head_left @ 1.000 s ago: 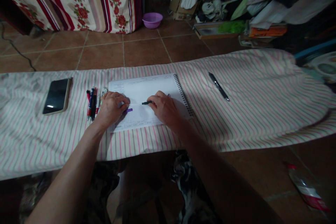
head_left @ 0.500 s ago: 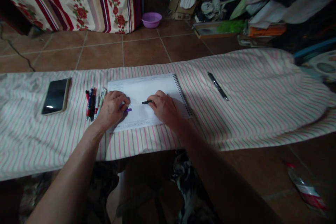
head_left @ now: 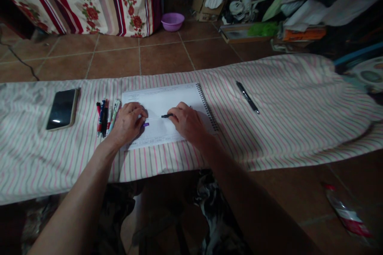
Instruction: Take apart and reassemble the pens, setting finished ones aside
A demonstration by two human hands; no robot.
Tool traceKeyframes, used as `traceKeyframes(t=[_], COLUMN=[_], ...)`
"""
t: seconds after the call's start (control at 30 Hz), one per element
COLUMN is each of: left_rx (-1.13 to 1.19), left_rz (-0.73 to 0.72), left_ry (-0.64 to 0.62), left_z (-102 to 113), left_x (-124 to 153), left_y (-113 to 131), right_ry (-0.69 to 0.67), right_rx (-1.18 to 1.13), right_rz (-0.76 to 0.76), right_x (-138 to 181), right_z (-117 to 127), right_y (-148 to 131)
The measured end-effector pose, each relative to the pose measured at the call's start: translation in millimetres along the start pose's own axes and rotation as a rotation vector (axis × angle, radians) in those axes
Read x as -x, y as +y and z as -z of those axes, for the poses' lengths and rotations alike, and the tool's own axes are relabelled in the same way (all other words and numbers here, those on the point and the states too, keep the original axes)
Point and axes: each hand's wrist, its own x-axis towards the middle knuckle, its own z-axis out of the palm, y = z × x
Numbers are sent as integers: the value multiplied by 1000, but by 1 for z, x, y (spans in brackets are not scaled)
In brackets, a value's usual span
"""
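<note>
A spiral notebook point(head_left: 167, 99) lies open on a striped cloth-covered board point(head_left: 269, 127). My left hand point(head_left: 127, 122) rests on the page's left part, fingers curled over a small purple piece point(head_left: 145, 124) that pokes out beside them. My right hand point(head_left: 187, 122) lies on the page with its fingers closed on a dark pen point(head_left: 166, 116), whose tip points left toward the left hand. A thin pale strip runs between the two hands.
Several coloured pens point(head_left: 105, 115) lie left of the notebook, a dark phone point(head_left: 62, 108) further left. A black pen point(head_left: 247, 97) lies to the right on the cloth. A purple bowl point(head_left: 172, 21), a floral cloth and piled clutter are on the tiled floor behind.
Both hands stay on the notebook. The purple piece shows less from under my left fingers. The view has shifted slightly.
</note>
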Motion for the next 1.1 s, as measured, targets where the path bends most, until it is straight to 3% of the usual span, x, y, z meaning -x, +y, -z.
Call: traceKeyframes(t=[0.53,0.77,1.1], left_rx=[105,31,-44], left_rz=[58,-24,-29], left_ry=[-57,2,-38], left_z=[3,3,7], left_x=[-2,-1,0], left_y=[-7,-6,-3], right_ry=[9,36,80], right_rx=[0,-18,-44], right_rz=[8,0,58], right_x=[0,1,1], right_z=[-3,-1,1], right_y=[0,-1,2])
